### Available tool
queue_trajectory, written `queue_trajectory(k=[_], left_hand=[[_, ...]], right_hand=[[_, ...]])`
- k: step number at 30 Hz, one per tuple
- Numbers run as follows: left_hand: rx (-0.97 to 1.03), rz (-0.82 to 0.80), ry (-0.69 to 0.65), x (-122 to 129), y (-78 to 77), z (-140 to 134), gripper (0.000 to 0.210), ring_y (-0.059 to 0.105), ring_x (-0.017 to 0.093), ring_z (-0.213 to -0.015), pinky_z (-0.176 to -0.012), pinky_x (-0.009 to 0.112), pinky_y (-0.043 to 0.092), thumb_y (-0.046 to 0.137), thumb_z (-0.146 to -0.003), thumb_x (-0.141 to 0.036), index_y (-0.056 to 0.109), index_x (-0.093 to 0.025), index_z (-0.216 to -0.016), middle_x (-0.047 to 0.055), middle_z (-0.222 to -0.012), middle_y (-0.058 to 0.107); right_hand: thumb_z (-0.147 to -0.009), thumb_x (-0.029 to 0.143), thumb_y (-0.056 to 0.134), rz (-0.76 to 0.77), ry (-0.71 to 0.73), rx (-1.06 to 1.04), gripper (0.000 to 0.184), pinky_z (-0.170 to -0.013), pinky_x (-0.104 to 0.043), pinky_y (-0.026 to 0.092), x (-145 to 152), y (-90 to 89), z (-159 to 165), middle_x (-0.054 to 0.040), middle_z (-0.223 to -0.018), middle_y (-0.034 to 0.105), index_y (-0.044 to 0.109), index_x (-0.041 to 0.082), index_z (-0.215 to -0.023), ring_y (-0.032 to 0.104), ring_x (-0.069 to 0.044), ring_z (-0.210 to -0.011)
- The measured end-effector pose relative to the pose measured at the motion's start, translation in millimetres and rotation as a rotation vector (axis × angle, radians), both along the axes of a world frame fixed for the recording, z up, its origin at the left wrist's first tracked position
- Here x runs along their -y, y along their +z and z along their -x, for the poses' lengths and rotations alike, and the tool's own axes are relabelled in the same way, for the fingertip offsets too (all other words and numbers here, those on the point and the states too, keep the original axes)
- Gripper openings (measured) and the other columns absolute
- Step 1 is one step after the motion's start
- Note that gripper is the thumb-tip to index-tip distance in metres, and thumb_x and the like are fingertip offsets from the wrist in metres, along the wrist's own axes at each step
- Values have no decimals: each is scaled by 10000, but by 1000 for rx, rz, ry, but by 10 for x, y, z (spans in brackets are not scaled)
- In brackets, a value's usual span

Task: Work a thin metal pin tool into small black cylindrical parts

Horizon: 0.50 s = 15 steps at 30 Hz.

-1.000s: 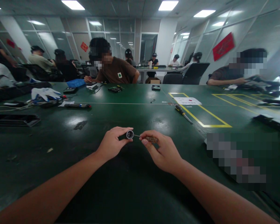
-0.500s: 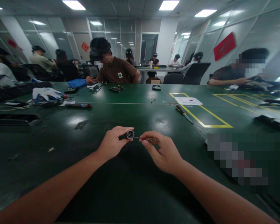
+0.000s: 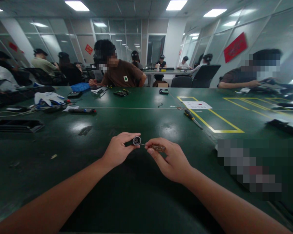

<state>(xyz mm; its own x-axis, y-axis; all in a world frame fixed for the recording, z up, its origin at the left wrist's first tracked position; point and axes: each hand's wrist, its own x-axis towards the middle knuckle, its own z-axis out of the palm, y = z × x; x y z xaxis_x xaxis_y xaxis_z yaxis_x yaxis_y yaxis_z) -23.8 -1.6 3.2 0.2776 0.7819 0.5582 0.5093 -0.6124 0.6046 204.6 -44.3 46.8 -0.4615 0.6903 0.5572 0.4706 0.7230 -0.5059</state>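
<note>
White gloves (image 3: 48,97) lie near a blue tray (image 3: 81,87), while a white sheet (image 3: 197,105) overlaps a yellow tape outline (image 3: 229,131).

bare forearms (image 3: 70,190), tapering to bare wrists (image 3: 106,162); fingers (image 3: 129,136) slim, bare

Dark green tabletop (image 3: 70,146) — black-and-yellow screwdriver (image 3: 193,118), white sheet (image 3: 197,105), blue tray (image 3: 80,87), yellow tape lines (image 3: 228,131) across it.

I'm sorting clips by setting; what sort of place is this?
Probably an assembly or repair workroom: a green table marked with yellow tape, a screwdriver lying on it, and a brown-shirted person seated across it.
</note>
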Motion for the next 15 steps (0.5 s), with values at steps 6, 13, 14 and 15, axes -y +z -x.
queue_trajectory(k=[6,13,14,15], left_hand=[[-5,-1,-3,3,7,2,347,712,231,-1076,-989,404,559,783,-846,-234,747,-272,-1189,34,-1144,775],[-7,-18,-28,12,2,-20,303,716,233,-1064,-966,405,571,771,-859,-234,757,-269,-1160,39,-1140,778],[-7,-17,-26,9,-2,-21,306,716,234,-1063,-964,407,571,773,-858,-241,756,-269,-1162,40,-1140,778],[-7,-15,-21,7,-6,-21,313,715,236,-1066,-965,410,570,777,-856,-250,754,-269,-1168,41,-1144,777]], right_hand=[[-981,225,563,-41,-6,-23,123,-773,-317,540,33,33,-12,-40,-945,749,651,228,-1067,710,-186,-842],[-984,217,549,-32,-5,7,140,-798,-337,554,12,6,13,-52,-969,754,649,235,-1081,713,-196,-864],[-985,220,550,-30,-3,10,140,-804,-339,554,13,1,11,-52,-972,755,649,236,-1083,714,-198,-870],[-985,223,552,-31,-1,11,139,-806,-340,554,14,-1,8,-51,-974,755,649,236,-1083,714,-199,-874]])
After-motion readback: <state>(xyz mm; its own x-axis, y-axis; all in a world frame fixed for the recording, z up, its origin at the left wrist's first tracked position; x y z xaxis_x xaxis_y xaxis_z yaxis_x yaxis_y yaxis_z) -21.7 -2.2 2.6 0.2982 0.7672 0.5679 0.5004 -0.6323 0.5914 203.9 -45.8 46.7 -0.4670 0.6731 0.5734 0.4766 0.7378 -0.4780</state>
